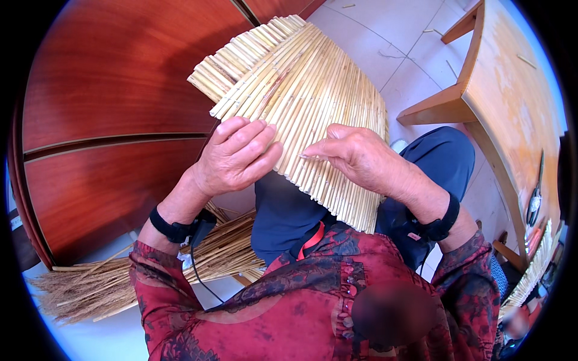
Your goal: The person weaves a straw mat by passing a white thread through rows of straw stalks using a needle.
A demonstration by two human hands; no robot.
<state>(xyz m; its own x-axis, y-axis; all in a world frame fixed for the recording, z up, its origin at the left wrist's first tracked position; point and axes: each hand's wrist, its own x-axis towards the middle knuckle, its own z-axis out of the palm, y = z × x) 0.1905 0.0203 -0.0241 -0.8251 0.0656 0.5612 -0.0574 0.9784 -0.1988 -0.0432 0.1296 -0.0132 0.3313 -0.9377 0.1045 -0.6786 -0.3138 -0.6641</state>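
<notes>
Panel of pale stalks (328, 102), lying across the seated person's lap, its far end fanned out toward the red wooden cabinet doors (114, 90); the stalks run side by side, with a second band overlapping at the far left corner. The left hand (235, 155) is at the panel's near left edge, its fingers curled in a loose half-fist (whether they grip anything cannot be told). The right hand (364, 157) is above the near part, index finger and thumb drawn close together; any item between their tips is too small to make out. Each wrist bears a black band (444, 218). Beneath the left forearm, a bundle of brushy-ended stalks (211, 248) extends leftward. At right, a wooden table (503, 84) supports a slender dark tool (534, 201); stalk scraps (432, 31) dot the tiled floor (361, 27).
</notes>
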